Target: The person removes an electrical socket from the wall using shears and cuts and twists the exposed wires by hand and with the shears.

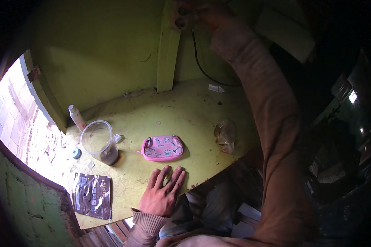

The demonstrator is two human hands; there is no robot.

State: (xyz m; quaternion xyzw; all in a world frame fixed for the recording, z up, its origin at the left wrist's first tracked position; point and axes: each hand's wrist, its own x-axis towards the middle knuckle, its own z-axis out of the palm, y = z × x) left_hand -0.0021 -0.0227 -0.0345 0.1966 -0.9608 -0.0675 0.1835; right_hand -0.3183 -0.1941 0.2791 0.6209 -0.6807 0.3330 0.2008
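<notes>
Brown sleeve (272,123) fabric on the right arm looms nearest the camera, running up from five o'clock to a dim corner near twelve, where the right hand (214,15) reaches beside a wall socket (181,16) on a green post (167,61). Shadow hides the fingers there, so I cannot tell whether that hand is open or gripping something. A black cable (197,57) hangs from just below it, curving down behind the sleeve. The left hand (158,198) lies palm down on the tabletop (193,115), fingers spread, gripping nothing. Taking that hand as the clock's centre, a pink pouch (163,149) sits at twelve, just beyond the fingertips, a clear cup (95,140) with dark liquid at half past ten, a dark packet (92,195) at nine, and a crumpled plastic bag (225,136) between one and two. For a reach this high, the flat left palm makes a sensible brace. I would judge it best to hold only insulated parts, stay off the socket openings, work square to the socket face, and give the cable slack so the sleeve cannot snag it.
</notes>
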